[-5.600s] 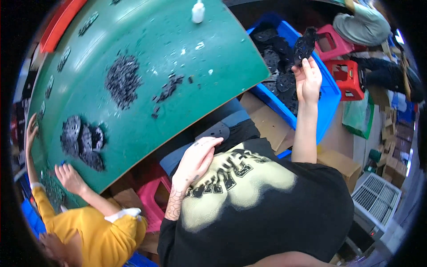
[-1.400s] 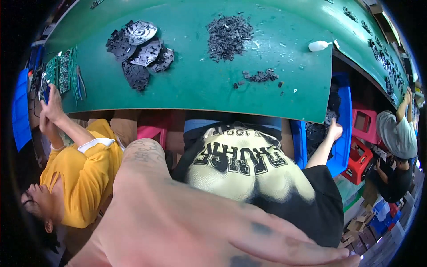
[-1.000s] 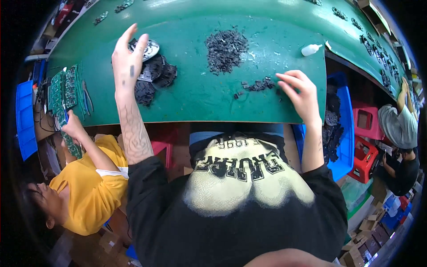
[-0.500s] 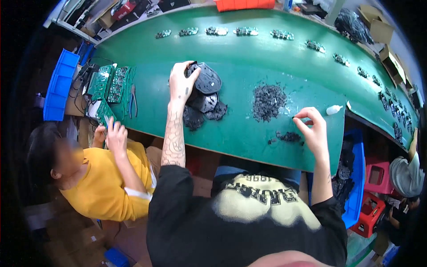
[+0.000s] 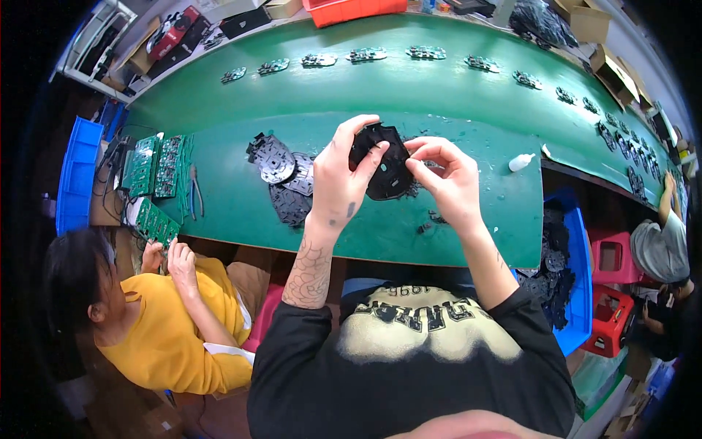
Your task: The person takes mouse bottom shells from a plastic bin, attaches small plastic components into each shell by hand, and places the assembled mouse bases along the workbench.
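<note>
Two hands on one black shell, and it's up in front of the chest, over the green tabletop! The left hand has it by the left side, fingers curled behind and thumb across the face. The right hand comes in at the right rim, thumb and fingertips bunched; whether they pinch the rim itself or some tiny part, I can't tell. What could spoil this? A slack left thumb could let the shell twist as the right fingers press. Anything small in that right pinch could slip off and be lost among the loose bits, black on black, below the right wrist. Watch the left side too: the stack lies just beside the left hand, so a wide elbow or a quick swing could knock it sideways. Edges next! The tabletop's front edge passes under both forearms, and its right edge gives way to the blue bin, so a drop close in could go to the floor. Best room for moving looks to be rightward, toward the white bottle, or forward, short of the row of circuit boards.
</note>
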